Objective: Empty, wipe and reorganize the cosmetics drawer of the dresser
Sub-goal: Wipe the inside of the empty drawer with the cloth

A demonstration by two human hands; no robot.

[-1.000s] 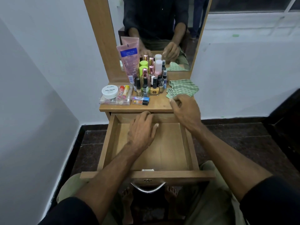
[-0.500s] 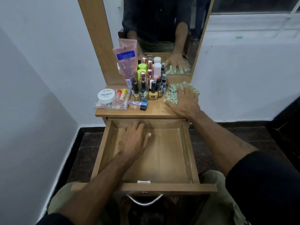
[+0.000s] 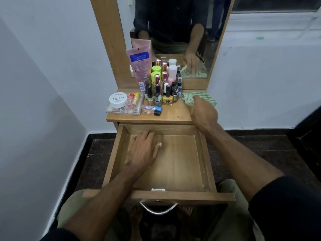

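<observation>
Change: half a second ago the right hand (image 3: 203, 113) lay flat with fingers spread over the cloth (image 3: 206, 98); now the fingers curl down onto its near edge. The left hand (image 3: 144, 150) has hardly moved in the drawer (image 3: 205, 159).
Left hand: open and flat, palm down on the drawer floor near the back-left corner, fingers loosely apart, holding nothing.
Right hand: on the desk (image 3: 173, 113) just behind the drawer's right back corner, fingers bent onto the cloth; whether they pinch it I cannot tell.
Drawer: pulled out fully, bare wood inside apart from the left hand.
Cloth: green checked, crumpled, behind the drawer's right side, just beside the bottles (image 3: 163, 87).
Cosmetics: bottles, pink tube (image 3: 140, 66) and jar (image 3: 118, 100) stand behind the drawer's left half.
</observation>
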